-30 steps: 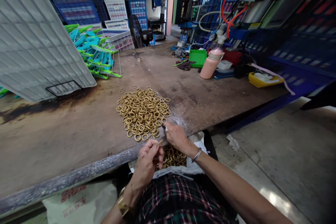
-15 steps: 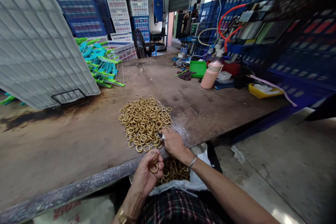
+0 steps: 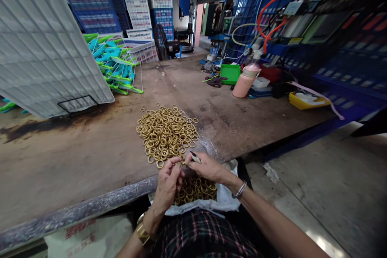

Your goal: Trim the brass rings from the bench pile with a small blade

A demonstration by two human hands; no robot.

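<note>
At the table's front edge my two hands meet, fingertips almost touching. My left hand (image 3: 169, 181) is closed in a pinch on a brass-coloured ring (image 3: 183, 163), partly hidden by the fingers. My right hand (image 3: 210, 167) is closed around a small knife-like tool (image 3: 195, 157) with a dark pointed tip and a pale body; its fingertips are at the same ring. Just beyond lies a heap of similar rings (image 3: 166, 131) on the table. Below my hands, an open white bag (image 3: 228, 195) on my lap holds more rings (image 3: 199, 188).
A grey ribbed panel (image 3: 54, 44) stands at left, beside green and teal plastic pieces (image 3: 115, 62). On the table (image 3: 90, 161) to the right are a pink bottle (image 3: 244, 82), a green tray (image 3: 230, 74) and a yellow tray (image 3: 308, 100). Blue crates (image 3: 347, 64) rise at the right.
My left hand has moved up and forward with the ring, to my right hand. My right hand has turned, so the tool's dark tip now points up and away from the heap.
</note>
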